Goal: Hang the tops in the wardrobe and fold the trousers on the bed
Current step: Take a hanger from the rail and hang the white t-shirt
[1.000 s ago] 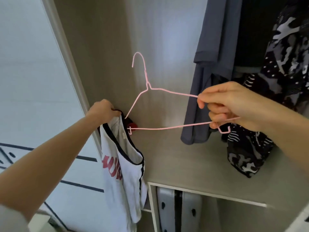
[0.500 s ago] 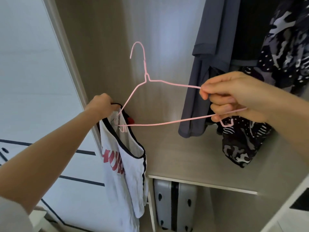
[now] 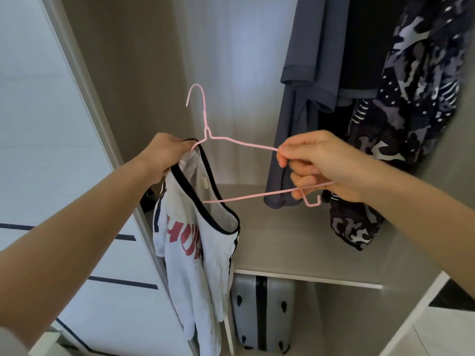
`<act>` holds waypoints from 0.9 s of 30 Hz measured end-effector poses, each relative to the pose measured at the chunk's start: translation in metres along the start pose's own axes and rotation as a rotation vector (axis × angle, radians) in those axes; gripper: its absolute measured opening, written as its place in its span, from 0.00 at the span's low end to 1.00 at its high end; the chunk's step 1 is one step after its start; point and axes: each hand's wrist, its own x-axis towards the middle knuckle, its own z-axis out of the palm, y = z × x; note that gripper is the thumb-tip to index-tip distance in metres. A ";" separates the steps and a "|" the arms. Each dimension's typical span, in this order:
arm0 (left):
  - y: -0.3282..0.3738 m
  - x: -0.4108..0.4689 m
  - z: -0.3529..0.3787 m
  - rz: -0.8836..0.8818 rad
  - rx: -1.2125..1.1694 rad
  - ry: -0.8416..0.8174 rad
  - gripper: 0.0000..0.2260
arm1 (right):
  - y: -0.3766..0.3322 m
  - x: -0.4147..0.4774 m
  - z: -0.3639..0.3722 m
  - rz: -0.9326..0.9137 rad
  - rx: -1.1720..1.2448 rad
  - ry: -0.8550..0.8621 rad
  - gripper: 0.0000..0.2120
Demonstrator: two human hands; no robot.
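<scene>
Head cam view, looking into an open wardrobe. Left hand is bunched tight around the neckline of a white top with black trim and red lettering, and the rest of it just dangles down in front of the wardrobe's left edge. Right hand pinches the right end of a pink wire hanger, thumb and forefinger on the upper wire, the other fingers curled round the lower bar. Hanger's left end is already poked inside the neck opening, hook pointing up, not on any rail. Behind the right hand a grey shirt and a dark patterned garment hang inside. Under the shelf sits a grey suitcase, standing upright.
</scene>
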 end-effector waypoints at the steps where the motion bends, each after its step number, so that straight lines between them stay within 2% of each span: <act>1: 0.008 -0.005 0.004 -0.002 -0.083 -0.004 0.11 | 0.006 0.001 0.003 -0.017 0.012 0.003 0.13; 3: 0.022 -0.012 0.006 0.017 -0.204 -0.020 0.09 | 0.021 0.002 0.008 -0.086 0.028 0.029 0.13; 4: 0.026 -0.015 0.004 0.055 -0.176 -0.030 0.09 | 0.030 0.002 0.008 -0.135 0.043 0.036 0.13; 6: 0.025 -0.025 -0.002 0.207 0.087 -0.074 0.11 | 0.053 0.000 0.005 -0.221 0.119 0.027 0.13; 9: 0.008 -0.043 -0.015 0.617 0.651 -0.082 0.22 | 0.091 -0.005 -0.003 -0.277 0.303 0.025 0.12; 11: -0.002 -0.048 -0.018 0.757 0.803 -0.063 0.26 | 0.108 -0.009 -0.005 -0.287 0.394 0.026 0.12; 14: -0.005 -0.052 -0.009 0.690 0.611 -0.148 0.23 | 0.115 -0.008 -0.007 -0.266 0.377 0.010 0.12; 17: -0.009 -0.052 0.004 0.668 0.504 -0.116 0.14 | 0.114 0.002 -0.017 -0.208 0.128 0.051 0.14; 18: -0.011 -0.051 0.007 0.660 0.465 -0.115 0.11 | 0.115 0.007 -0.021 -0.200 -0.010 0.113 0.12; 20: -0.016 -0.048 0.012 0.664 0.396 -0.152 0.07 | 0.121 0.014 -0.028 -0.235 -0.421 0.344 0.05; 22: -0.020 -0.045 0.018 0.673 0.401 -0.168 0.04 | 0.126 0.015 -0.027 -0.333 -0.748 0.584 0.10; 23: -0.022 -0.045 0.021 0.677 0.403 -0.167 0.03 | 0.126 0.011 -0.022 -0.417 -0.774 0.630 0.11; 25: -0.024 -0.044 0.027 0.684 0.370 -0.146 0.03 | 0.126 0.002 -0.003 -0.560 -0.735 0.569 0.11; 27: -0.022 -0.042 0.032 0.678 0.311 -0.121 0.03 | 0.132 -0.004 0.021 -0.537 -0.725 0.373 0.10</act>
